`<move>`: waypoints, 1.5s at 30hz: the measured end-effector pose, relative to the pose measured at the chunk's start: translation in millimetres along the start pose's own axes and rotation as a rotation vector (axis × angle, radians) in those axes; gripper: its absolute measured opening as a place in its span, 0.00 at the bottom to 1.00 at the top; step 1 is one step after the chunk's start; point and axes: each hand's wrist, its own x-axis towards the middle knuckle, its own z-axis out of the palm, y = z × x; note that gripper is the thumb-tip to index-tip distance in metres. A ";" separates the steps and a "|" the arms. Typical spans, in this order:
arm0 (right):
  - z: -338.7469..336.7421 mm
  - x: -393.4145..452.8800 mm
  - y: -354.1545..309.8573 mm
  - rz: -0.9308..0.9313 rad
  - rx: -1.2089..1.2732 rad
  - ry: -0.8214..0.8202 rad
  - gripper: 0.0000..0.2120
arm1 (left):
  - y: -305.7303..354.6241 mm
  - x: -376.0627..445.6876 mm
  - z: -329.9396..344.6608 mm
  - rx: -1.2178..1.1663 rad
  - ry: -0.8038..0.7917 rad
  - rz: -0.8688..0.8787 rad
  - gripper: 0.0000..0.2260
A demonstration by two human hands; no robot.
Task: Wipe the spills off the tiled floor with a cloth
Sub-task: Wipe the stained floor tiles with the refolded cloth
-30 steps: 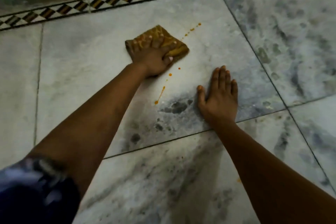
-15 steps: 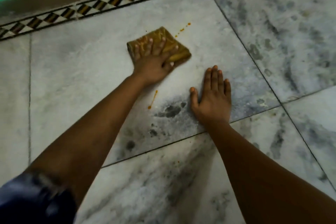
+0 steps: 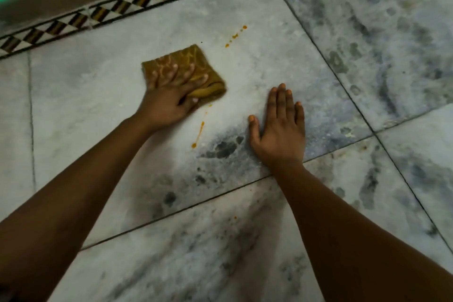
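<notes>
The left hand [image 3: 171, 98] presses flat on the folded cloth [image 3: 186, 66], fingers spread across it and thumb hooked on its near edge. The right hand [image 3: 279, 130] lies open on the tiled floor [image 3: 269, 66], beside the cloth, bracing and holding nothing. An orange streak [image 3: 199, 133] runs just nearer than the cloth; orange drops [image 3: 235, 35] sit beyond it toward the patterned border [image 3: 137, 2]. To wipe well, the palm should probably bear down evenly and drag the cloth over each trail, lifting rather than smearing. The cloth looks soft, mustard, patterned; the marble is smooth, grey-veined.
</notes>
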 end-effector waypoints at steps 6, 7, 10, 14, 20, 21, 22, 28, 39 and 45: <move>0.3 0.5 -0.1 0.004 0.005 -0.002 0.34 | -4.9 65.0 -10.9 0.006 -0.012 -0.219 0.23; 0.7 0.1 -0.1 0.003 0.004 -0.002 0.34 | 2.3 85.4 -13.3 -0.039 -0.016 -0.255 0.23; 1.8 1.0 0.1 0.001 0.003 0.002 0.34 | 32.1 128.1 -18.7 -0.153 -0.058 -0.256 0.24; 0.5 1.1 -0.9 0.001 0.003 -0.001 0.34 | 58.0 92.8 -7.2 -0.028 -0.010 -0.086 0.24; 1.2 1.0 0.4 0.004 0.012 -0.001 0.34 | 23.9 54.4 -2.6 0.038 0.052 -0.089 0.23; 0.9 0.9 0.1 0.005 0.009 0.000 0.34 | 23.6 72.8 -9.6 0.031 0.036 -0.150 0.23; 0.8 0.4 -0.3 0.007 0.008 0.000 0.34 | 26.6 94.0 -16.8 0.000 0.016 -0.207 0.24; 1.0 0.7 -0.8 0.003 0.037 -0.008 0.35 | 74.3 162.3 -35.5 -0.363 -0.103 -0.176 0.24; -2.0 -0.5 -1.5 -0.003 0.060 -0.011 0.34 | 31.8 113.5 -12.7 -0.071 -0.052 -0.073 0.24; -2.5 0.8 -1.8 -0.005 0.069 -0.019 0.34 | 76.2 101.0 -2.2 -0.022 -0.040 0.030 0.25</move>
